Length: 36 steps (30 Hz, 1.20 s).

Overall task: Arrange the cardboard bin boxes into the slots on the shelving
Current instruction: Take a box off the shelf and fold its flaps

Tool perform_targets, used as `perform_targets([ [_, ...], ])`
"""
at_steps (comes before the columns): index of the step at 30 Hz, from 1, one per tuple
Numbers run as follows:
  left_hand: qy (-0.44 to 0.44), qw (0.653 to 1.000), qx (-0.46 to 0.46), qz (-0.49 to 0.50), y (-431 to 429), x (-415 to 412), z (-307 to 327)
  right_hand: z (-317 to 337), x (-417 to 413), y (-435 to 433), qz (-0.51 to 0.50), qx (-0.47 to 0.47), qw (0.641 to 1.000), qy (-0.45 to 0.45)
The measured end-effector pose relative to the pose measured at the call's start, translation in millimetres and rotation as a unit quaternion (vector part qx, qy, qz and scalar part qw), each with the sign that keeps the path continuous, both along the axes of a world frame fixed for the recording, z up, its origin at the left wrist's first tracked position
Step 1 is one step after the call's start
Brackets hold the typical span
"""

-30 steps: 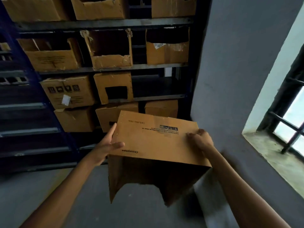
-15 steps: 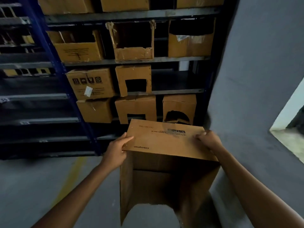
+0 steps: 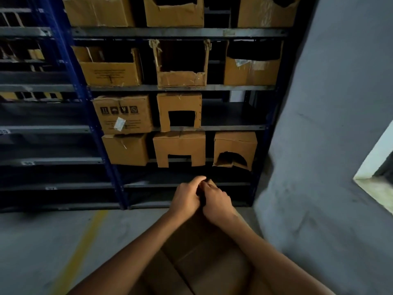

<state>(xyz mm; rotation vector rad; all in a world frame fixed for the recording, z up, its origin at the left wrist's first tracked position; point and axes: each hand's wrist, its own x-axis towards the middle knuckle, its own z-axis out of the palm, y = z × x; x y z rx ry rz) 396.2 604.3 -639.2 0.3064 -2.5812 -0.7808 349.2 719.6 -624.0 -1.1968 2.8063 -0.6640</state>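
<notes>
Left hand [image 3: 187, 198]: you're curling its fingers over the far edge of the cardboard bin box [image 3: 204, 258], which is sitting low under your forearms | right hand [image 3: 218, 201]: you're gripping the same edge just beside it, likely to steady the box | shelving [image 3: 174, 88]: a bare slot [image 3: 231, 116] is waiting up right.

Bin boxes [image 3: 179, 102] are matt, frayed cardboard; shelving [image 3: 180, 32] is dull painted metal.
</notes>
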Motion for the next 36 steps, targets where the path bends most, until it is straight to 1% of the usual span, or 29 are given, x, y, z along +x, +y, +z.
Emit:
perform_targets([
  [2,0.006,0.999,0.034,-0.011,-9.4,8.5,-5.2,-4.6,0.9,-7.8,0.001,-0.026,1.000,0.002],
  [3,0.009,0.997,0.070,-0.018,-15.3,12.2,-8.0,-8.8,1.4,-10.4,-0.002,-0.035,0.999,-0.005],
  [4,0.014,0.992,0.120,-0.022,-21.1,17.2,-10.3,-12.0,4.1,-12.7,-0.008,-0.043,0.999,-0.016],
  [5,0.027,0.984,0.177,-0.006,-24.5,23.7,-12.4,-15.3,6.2,-14.4,-0.015,-0.057,0.998,-0.022],
  [6,0.056,0.966,0.249,0.028,-26.6,31.7,-16.0,-16.1,9.0,-15.7,-0.025,-0.065,0.997,-0.026],
  [7,0.084,0.938,0.326,0.084,-27.4,40.5,-21.5,-17.3,10.8,-16.2,-0.038,-0.070,0.996,-0.027],
  [8,0.104,0.899,0.402,0.142,-26.9,48.9,-28.4,-17.9,12.7,-15.9,-0.052,-0.073,0.995,-0.030],
  [10,0.084,0.826,0.510,0.225,-27.5,64.9,-40.0,-23.4,18.7,-19.0,-0.072,-0.089,0.993,-0.026],
  [11,0.062,0.793,0.554,0.244,-30.1,68.5,-42.6,-27.8,21.8,-21.2,-0.078,-0.097,0.992,-0.018],
  [13,0.030,0.718,0.645,0.261,-39.9,64.6,-39.3,-37.8,27.0,-25.8,-0.089,-0.099,0.991,-0.001],
  [14,0.018,0.688,0.676,0.262,-43.9,62.5,-36.5,-41.5,29.1,-28.9,-0.095,-0.096,0.991,0.008],
  [15,0.002,0.670,0.696,0.258,-46.2,61.1,-35.4,-43.8,29.8,-31.5,-0.103,-0.097,0.990,0.014],
  [18,-0.093,0.649,0.724,0.213,-45.0,62.2,-44.7,-40.0,27.1,-37.1,-0.134,-0.139,0.981,0.012],
  [19,-0.128,0.633,0.741,0.185,-45.2,62.3,-49.4,-38.0,26.0,-38.0,-0.140,-0.162,0.977,0.008],
  [20,-0.144,0.608,0.764,0.162,-45.9,60.6,-52.8,-36.6,25.8,-38.3,-0.142,-0.181,0.973,0.003],
  [21,-0.137,0.577,0.791,0.148,-48.0,56.5,-55.6,-37.1,26.3,-37.8,-0.142,-0.194,0.971,0.003],
  [22,-0.108,0.544,0.819,0.148,-50.6,50.5,-54.8,-37.8,28.5,-37.0,-0.140,-0.200,0.970,0.000],
  [23,-0.074,0.523,0.834,0.161,-53.1,43.2,-53.8,-39.6,31.5,-35.7,-0.138,-0.204,0.969,-0.002],
  [24,-0.047,0.517,0.835,0.183,-54.8,34.8,-51.7,-40.5,34.7,-34.3,-0.140,-0.203,0.969,-0.007],
  [26,-0.019,0.528,0.823,0.209,-58.6,20.4,-48.7,-38.2,40.8,-33.4,-0.150,-0.177,0.972,-0.020],
  [28,-0.036,0.567,0.800,0.192,-60.4,10.1,-48.7,-33.3,43.0,-32.7,-0.146,-0.118,0.982,-0.023],
  [30,-0.068,0.612,0.773,0.156,-60.1,3.7,-51.2,-24.8,41.3,-29.6,-0.132,-0.072,0.988,-0.030],
  [32,-0.100,0.643,0.748,0.128,-57.1,0.2,-52.2,-18.1,36.9,-25.8,-0.124,-0.067,0.989,-0.048],
  [34,-0.130,0.673,0.716,0.130,-52.3,0.4,-49.7,-17.0,31.6,-21.9,-0.122,-0.081,0.987,-0.062],
  [36,-0.151,0.715,0.670,0.128,-48.4,3.2,-46.3,-20.7,27.0,-19.4,-0.123,-0.097,0.986,-0.064],
])
